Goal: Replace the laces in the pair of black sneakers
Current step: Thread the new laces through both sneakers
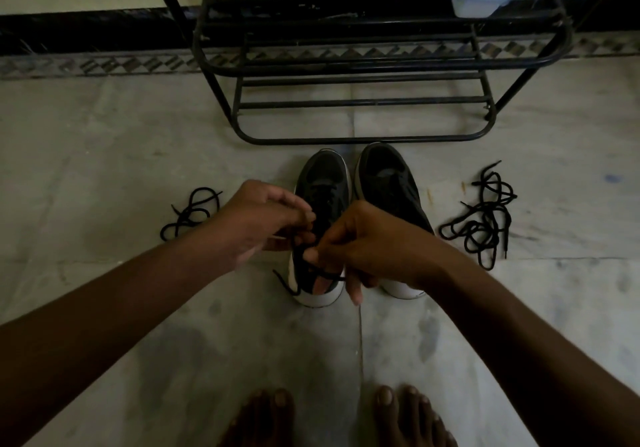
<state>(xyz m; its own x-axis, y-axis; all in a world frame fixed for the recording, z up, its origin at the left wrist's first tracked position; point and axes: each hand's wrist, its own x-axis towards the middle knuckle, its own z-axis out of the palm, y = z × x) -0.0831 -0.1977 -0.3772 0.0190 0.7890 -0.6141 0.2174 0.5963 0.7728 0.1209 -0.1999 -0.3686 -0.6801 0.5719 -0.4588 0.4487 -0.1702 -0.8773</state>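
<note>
Two black sneakers are standing side by side on the floor: left sneaker, right sneaker. Your left hand and right hand are meeting over the left sneaker, both pinching one lace. Two loose bundles are lying outside the pair: left bundle, right bundle.

Upright, side by side: black white-soled left sneaker and right sneaker. One lace sits loose at left sneaker's heel end. Left of it a small lace pile, well right a big lace pile.
</note>
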